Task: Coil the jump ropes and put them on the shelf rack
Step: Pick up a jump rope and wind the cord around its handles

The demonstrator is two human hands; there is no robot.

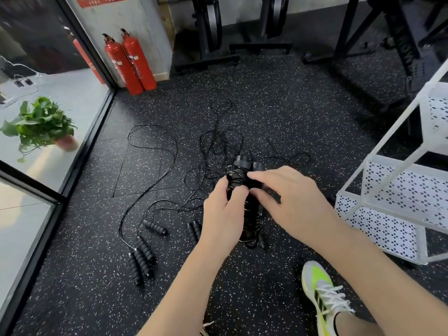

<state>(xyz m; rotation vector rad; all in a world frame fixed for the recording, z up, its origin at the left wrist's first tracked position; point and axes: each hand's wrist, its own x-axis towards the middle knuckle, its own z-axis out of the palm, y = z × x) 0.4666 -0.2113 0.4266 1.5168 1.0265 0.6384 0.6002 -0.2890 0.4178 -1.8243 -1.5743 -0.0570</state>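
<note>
My left hand (224,215) grips a pair of black ribbed jump rope handles (243,180) held together, with thin black rope wound round them. My right hand (288,200) pinches the rope at the handles with thumb and forefinger. More thin black rope (218,144) lies in a loose tangle on the floor beyond my hands. Other black handles lie on the floor to the left: one single handle (155,227), a pair (141,263) and another pair (194,230) beside my left wrist. The white perforated shelf rack (397,190) stands at the right.
Two red fire extinguishers (131,61) stand by the wall at the back left. A potted green plant (41,124) sits behind the glass partition on the left. Black exercise machine frames (208,32) fill the back. My shoe (322,294) is at the bottom right.
</note>
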